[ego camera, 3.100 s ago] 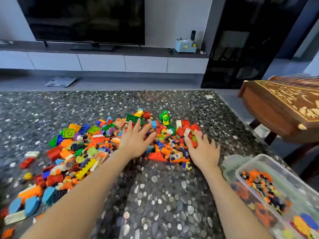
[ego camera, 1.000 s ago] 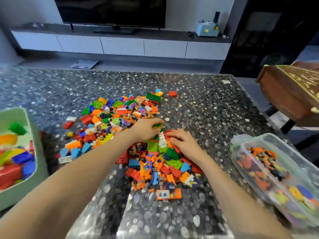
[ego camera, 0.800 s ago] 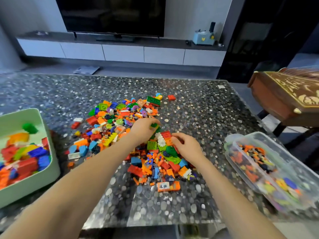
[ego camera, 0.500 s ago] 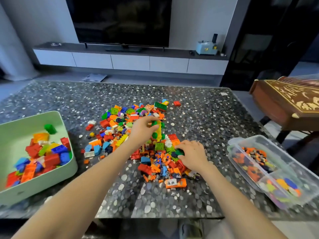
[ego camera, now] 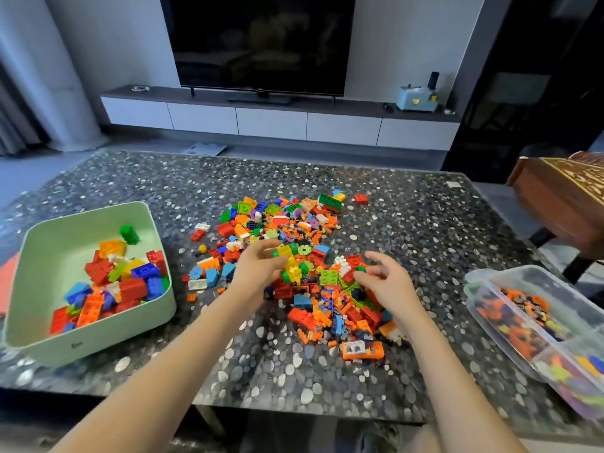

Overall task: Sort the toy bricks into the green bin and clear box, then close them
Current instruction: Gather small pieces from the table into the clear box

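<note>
Speckled dark stone spreads under everything, a table (ego camera: 425,223) strewn at its centre with a heap of toy bricks (ego camera: 294,243) in orange, red, green, blue and yellow. My left hand (ego camera: 258,273) sits over the middle of that heap, fingers curled around a yellow and green assembly (ego camera: 291,263), which I grip from its nine o'clock side. My right hand (ego camera: 389,282) hovers at three o'clock from the left one, fingers loosely bent and parted; a small green piece (ego camera: 360,269) lies just by the fingertips, and I cannot tell whether I am pinching it. The green bin (ego camera: 98,335) stands at nine o'clock from the heap, lid off, partly filled with larger bricks. The clear box (ego camera: 510,325) lies at four o'clock, near the table's edge, uncovered, holding small orange and dark pieces. A lone red brick (ego camera: 361,199) rests at the heap's one o'clock corner.
</note>
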